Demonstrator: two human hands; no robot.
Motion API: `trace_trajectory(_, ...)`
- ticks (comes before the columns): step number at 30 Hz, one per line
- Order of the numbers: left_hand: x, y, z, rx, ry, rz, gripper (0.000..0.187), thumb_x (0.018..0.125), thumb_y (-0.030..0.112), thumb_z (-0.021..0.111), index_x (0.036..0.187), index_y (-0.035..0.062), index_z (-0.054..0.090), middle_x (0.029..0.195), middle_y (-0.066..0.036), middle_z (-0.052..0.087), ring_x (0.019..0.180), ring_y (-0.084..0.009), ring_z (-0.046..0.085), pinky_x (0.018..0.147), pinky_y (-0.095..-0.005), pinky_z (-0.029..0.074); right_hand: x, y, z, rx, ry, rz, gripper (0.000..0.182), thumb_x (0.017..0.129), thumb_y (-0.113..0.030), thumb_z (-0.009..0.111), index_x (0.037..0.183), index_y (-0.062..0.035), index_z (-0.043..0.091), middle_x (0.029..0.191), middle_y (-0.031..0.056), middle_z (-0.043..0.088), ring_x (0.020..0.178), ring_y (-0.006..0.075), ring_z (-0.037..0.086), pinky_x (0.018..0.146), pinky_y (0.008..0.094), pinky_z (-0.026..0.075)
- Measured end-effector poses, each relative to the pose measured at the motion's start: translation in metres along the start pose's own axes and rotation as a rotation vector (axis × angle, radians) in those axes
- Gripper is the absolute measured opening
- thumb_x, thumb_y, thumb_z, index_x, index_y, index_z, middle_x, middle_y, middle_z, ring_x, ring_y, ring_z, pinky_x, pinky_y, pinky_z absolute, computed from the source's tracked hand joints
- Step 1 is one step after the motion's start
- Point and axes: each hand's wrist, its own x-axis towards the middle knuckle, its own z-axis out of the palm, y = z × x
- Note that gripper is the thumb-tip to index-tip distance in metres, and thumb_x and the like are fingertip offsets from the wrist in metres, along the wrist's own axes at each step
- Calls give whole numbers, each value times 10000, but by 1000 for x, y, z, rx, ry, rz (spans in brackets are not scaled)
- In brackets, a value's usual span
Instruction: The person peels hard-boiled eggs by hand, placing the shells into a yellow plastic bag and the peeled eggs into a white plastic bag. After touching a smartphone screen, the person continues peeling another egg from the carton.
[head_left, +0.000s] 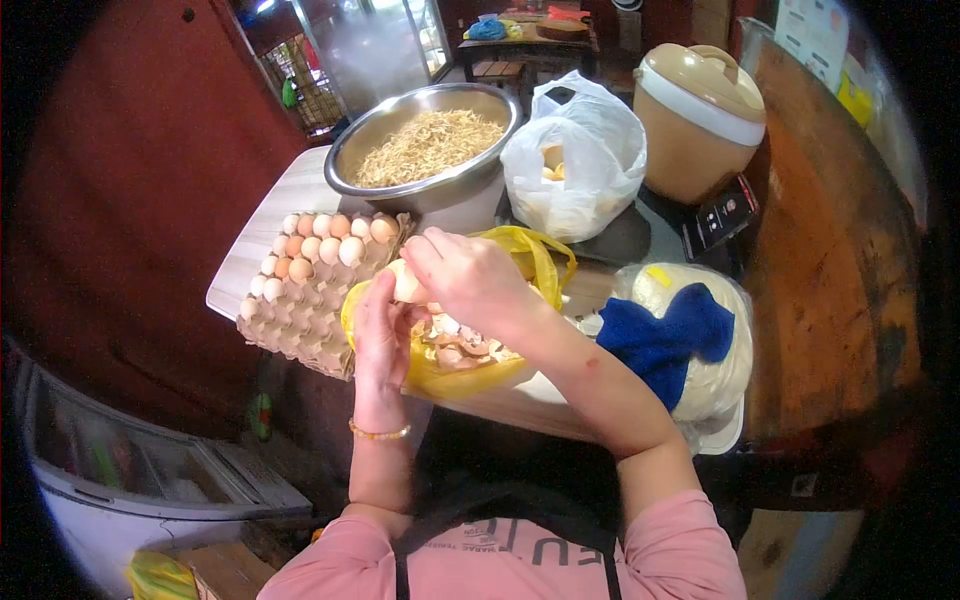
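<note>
My left hand (380,315), with a beaded bracelet at the wrist, holds a pale egg (408,284) upright in its fingers. Over it, the fingers of my right hand (465,270) are bent and pressed against the egg's upper side; whether a bit of shell is between them is hidden. Below both hands a yellow plastic bag (455,380) lies open, full of broken eggshells (462,348). To the left, a cardboard egg tray (315,315) carries several brown and white eggs (328,250) at its far side, and its nearer cups hold none.
Behind the hands stand a steel bowl (345,180) of shredded pale-brown food, a white plastic bag (590,190) and a beige lidded container (690,150). A phone (722,215) leans near it. At right, a blue cloth (665,335) lies over a clear bag (735,370) of pale contents.
</note>
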Motion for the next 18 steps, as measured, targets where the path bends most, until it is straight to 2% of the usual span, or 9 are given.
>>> trace_trajectory(4, -1, 2, 5, -1, 18, 2, 278, 943, 292, 532, 1013, 32, 603, 914, -44, 650, 764, -121, 605, 609, -247, 477, 2, 0, -6, 4, 50, 14, 106, 789, -91, 603, 851, -32, 541, 748, 66, 516, 676, 196, 597, 545, 315, 503)
trace_trajectory(6, 0, 1, 3, 25, 1, 9, 315, 965, 332, 475, 1016, 44, 590, 886, -38, 654, 738, -127, 597, 626, -260, 470, 5, 2, -9, 39, 91, 34, 100, 786, -102, 575, 830, -41, 509, 742, 79, 535, 639, 226, 621, 534, 322, 518)
trace_trajectory(10, 0, 3, 6, 40, 1, 12, 325, 967, 331, 477, 1050, 32, 573, 902, -44, 655, 743, -121, 604, 625, -253, 477, 10, 12, -23, 57, 98, 99, 81, 810, -122, 572, 829, -54, 535, 734, 89, 574, 649, 254, 636, 549, 341, 524)
trace_trajectory(13, -1, 4, 6, 43, 19, 57, 332, 970, 325, 475, 1097, 29, 557, 935, -55, 651, 773, -121, 603, 651, -248, 482, 10, 17, -34, -13, 3, 194, 119, 843, -157, 622, 780, -61, 591, 681, 95, 580, 618, 279, 616, 543, 369, 501)
trace_trajectory(15, -3, 9, 9, 36, -1, 103, 284, 965, 251, 504, 1127, 24, 564, 1018, -71, 643, 849, -122, 617, 691, -222, 488, 11, 18, -44, 12, -170, 180, 141, 828, -173, 581, 739, -64, 591, 729, 104, 635, 688, 269, 656, 600, 388, 530)
trace_trajectory(16, -3, 9, 9, 36, 2, 107, 284, 965, 251, 504, 1127, 24, 564, 1018, -71, 643, 849, -122, 617, 691, -222, 488, 11, 20, -45, 12, -204, 181, 148, 841, -186, 588, 763, -65, 622, 776, 78, 644, 702, 263, 654, 627, 393, 530)
trace_trajectory(18, -3, 9, 7, 15, -39, 131, 277, 967, 209, 512, 1159, 16, 561, 1030, -64, 643, 851, -105, 611, 715, -221, 493, 10, 22, -45, 79, -130, 130, 125, 844, -191, 605, 819, -75, 644, 829, 78, 648, 750, 262, 650, 651, 379, 524)
